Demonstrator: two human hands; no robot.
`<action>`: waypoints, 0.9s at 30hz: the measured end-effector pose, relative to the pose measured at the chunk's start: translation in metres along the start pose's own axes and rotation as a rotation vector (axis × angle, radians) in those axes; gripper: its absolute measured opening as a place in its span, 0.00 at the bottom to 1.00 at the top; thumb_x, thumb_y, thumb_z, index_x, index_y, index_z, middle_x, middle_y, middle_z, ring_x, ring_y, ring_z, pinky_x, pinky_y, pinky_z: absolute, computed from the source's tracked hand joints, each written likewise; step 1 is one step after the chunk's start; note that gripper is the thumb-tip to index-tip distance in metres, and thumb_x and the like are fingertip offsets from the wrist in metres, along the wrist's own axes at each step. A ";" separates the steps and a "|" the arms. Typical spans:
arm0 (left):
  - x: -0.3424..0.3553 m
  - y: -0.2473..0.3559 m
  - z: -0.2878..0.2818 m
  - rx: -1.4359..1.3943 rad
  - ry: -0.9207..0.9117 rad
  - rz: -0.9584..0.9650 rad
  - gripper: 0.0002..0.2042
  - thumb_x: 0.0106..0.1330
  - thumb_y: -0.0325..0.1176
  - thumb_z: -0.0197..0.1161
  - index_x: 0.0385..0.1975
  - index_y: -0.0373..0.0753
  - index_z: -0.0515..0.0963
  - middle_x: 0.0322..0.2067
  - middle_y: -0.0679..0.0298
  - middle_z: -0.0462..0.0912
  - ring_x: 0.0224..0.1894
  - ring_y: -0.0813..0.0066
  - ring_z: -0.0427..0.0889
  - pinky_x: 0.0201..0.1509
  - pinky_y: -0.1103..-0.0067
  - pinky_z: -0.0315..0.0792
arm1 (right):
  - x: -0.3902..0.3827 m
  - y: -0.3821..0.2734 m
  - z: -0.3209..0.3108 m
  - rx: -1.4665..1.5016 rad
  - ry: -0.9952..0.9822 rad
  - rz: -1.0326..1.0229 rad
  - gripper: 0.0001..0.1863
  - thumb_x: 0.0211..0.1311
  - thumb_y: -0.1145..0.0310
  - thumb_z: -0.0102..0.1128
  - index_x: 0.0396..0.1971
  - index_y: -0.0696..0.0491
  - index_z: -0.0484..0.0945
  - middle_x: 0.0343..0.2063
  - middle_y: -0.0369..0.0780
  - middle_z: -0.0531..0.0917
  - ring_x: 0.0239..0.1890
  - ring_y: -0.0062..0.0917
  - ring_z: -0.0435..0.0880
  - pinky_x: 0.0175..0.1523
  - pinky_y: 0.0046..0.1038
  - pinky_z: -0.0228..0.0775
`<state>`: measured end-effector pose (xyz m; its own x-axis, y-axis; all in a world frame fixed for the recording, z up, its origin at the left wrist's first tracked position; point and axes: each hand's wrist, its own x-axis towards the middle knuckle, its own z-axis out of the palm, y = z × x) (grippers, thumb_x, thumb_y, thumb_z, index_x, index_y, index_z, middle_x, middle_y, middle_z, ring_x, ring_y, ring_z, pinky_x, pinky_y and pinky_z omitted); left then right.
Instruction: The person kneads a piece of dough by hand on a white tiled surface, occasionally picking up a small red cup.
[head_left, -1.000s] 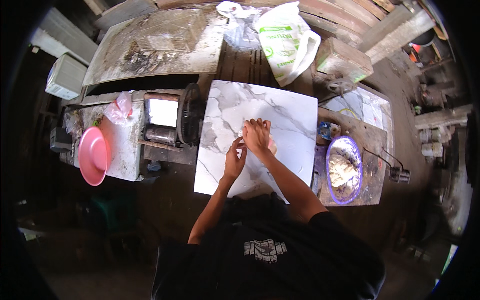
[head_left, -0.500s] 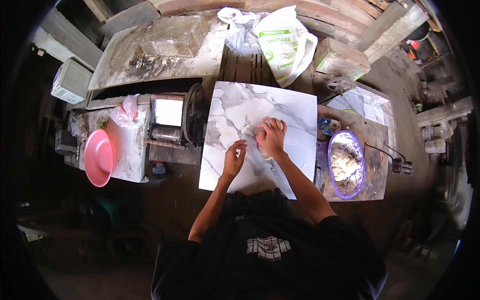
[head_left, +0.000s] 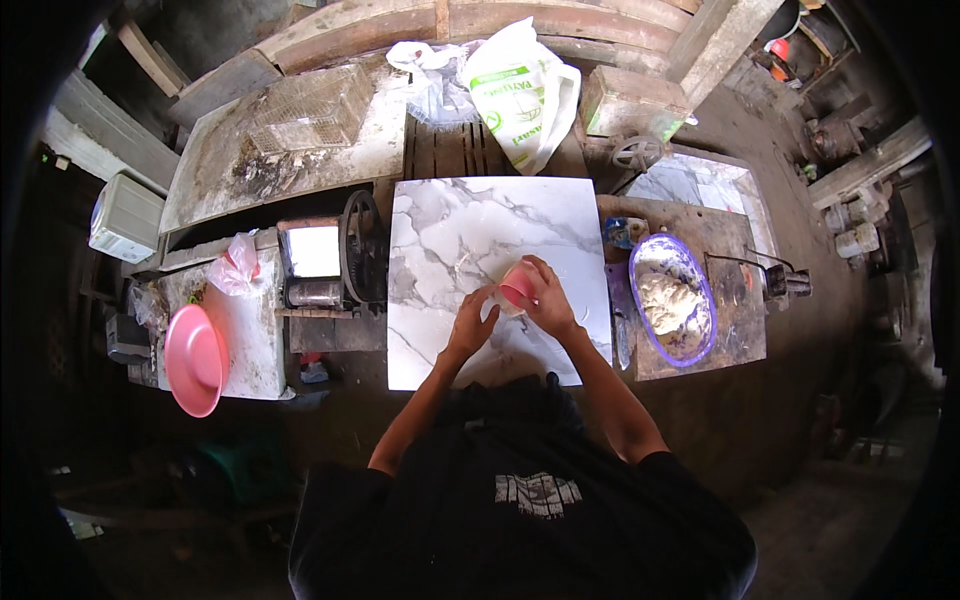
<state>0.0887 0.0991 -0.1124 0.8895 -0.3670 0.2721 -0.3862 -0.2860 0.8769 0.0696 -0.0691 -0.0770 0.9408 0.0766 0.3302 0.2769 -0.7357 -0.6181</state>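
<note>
Slab: white marble, grey veins. Small cup in the hands: pink. Basin: purple rim, pale cream dough inside. Plate at left: solid pink. Sack at top: white with green print. Shirt: black, small white block print. Bench: dark weathered brown. Bag by the press: pinkish clear plastic.

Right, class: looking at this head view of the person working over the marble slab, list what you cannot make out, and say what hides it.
- What the small pink thing is: head view, too small, half covered by the right hand.
- Whether the left hand touches it: fingers overlap it.
- Marble slab, near edge: hidden by the person's forearms and body.
- Contents of the white bag: closed folds hide them.
- Pale lump in the purple-rimmed basin: too small to identify.
</note>
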 end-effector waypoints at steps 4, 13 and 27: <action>0.007 0.007 0.002 -0.031 -0.015 -0.068 0.15 0.52 0.27 0.56 0.42 0.36 0.69 0.38 0.54 0.73 0.42 0.57 0.70 0.47 0.70 0.64 | 0.018 -0.004 -0.014 0.087 -0.019 0.001 0.17 0.49 0.68 0.55 0.41 0.54 0.69 0.42 0.46 0.71 0.43 0.41 0.70 0.48 0.34 0.62; 0.007 -0.002 0.000 0.233 -0.052 -0.051 0.13 0.52 0.25 0.53 0.39 0.35 0.71 0.36 0.54 0.76 0.36 0.60 0.73 0.42 0.73 0.66 | 0.010 -0.019 -0.006 -0.096 0.229 0.256 0.10 0.50 0.65 0.53 0.29 0.56 0.74 0.31 0.48 0.75 0.34 0.41 0.73 0.38 0.34 0.67; -0.030 0.014 -0.013 0.010 0.098 -0.327 0.10 0.56 0.28 0.52 0.38 0.37 0.74 0.36 0.60 0.78 0.36 0.68 0.75 0.36 0.77 0.68 | 0.007 -0.033 0.043 -0.177 0.238 0.205 0.08 0.40 0.67 0.55 0.11 0.50 0.68 0.15 0.36 0.72 0.24 0.30 0.70 0.33 0.31 0.56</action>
<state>0.0598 0.1178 -0.1028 0.9857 -0.1678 0.0146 -0.0789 -0.3833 0.9202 0.0757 -0.0152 -0.0852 0.8954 -0.2285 0.3821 0.0293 -0.8262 -0.5627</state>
